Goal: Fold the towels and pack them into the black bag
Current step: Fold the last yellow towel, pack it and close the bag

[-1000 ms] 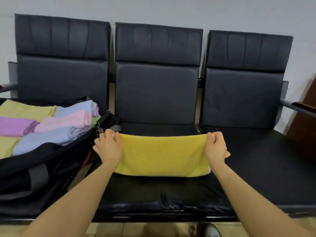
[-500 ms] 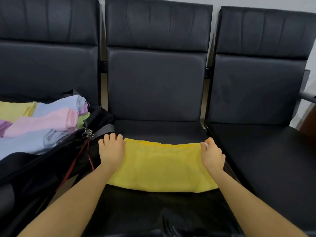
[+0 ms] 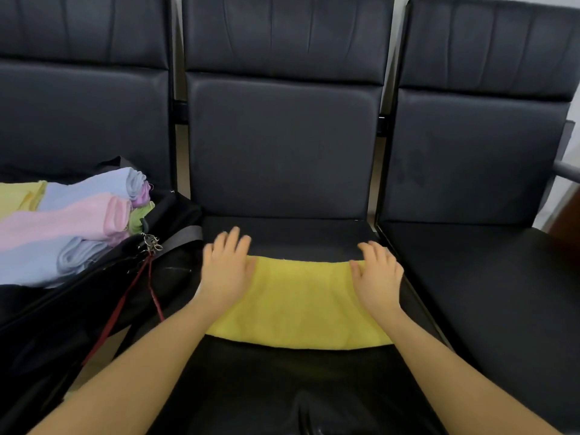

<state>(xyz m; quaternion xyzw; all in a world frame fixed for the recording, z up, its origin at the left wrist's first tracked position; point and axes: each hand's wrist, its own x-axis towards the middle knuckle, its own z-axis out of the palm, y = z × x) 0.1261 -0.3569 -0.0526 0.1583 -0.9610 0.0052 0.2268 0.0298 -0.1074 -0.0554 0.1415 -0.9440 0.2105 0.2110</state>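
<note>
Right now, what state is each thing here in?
Yellow towel: folded, flat on the middle seat.
Left hand: open, on the towel's left end.
Right hand: open, on its right end.
Black bag: open, holding folded towels.

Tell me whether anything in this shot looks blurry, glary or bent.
Head view: the left hand shows motion blur at its fingers, the right hand less so; the yellow towel is fairly sharp; soft glare streaks the seat front; the wide lens bows the chair backs at the edges.
</note>
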